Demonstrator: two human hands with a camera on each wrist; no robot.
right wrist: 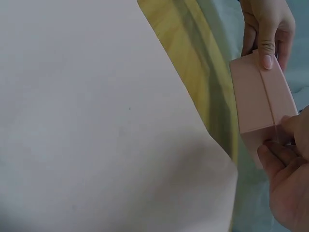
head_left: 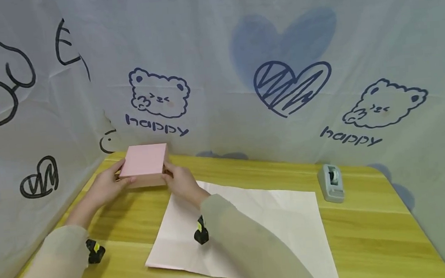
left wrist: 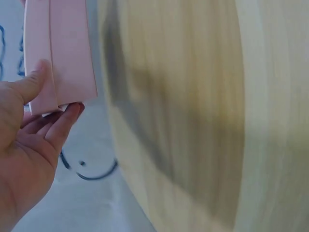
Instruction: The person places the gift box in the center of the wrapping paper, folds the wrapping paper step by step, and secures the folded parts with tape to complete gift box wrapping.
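A pink cardboard box with a flat square top is held between both hands near the table's back left corner. My left hand grips its left end, the thumb lying on the near side. On the opposite end, my right hand holds it with thumb and fingers. In the left wrist view a lid-like seam runs along the side of the box, and the box appears raised off the tabletop. The right wrist view shows the fingers of the right hand at a lower corner of the box.
A large sheet of pale pink paper lies on the yellow wood-grain table, partly under the right forearm. A grey tape dispenser stands at the back right. White cloth with drawn bears and hearts hangs behind and to the left.
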